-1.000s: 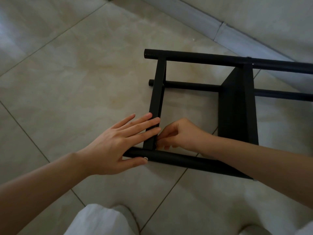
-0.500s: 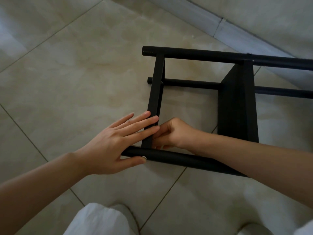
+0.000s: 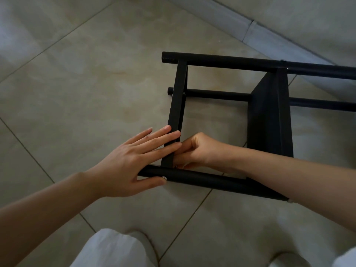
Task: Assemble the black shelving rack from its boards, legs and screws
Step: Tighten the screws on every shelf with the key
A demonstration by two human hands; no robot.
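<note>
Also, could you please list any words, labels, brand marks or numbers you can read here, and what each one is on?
None: no readable text shows on the black rack, on its legs, or on the tiled floor.

We cannot see what the right hand [image 3: 194, 151] holds, since its curled fingertips are tucked behind the end board [image 3: 176, 110] where it meets the near leg [image 3: 212, 181], and any screw there is hidden. The two far legs [image 3: 250, 63] run off the right edge, so their length stays unknown. The left hand [image 3: 131, 164] covers the near leg's end.
</note>
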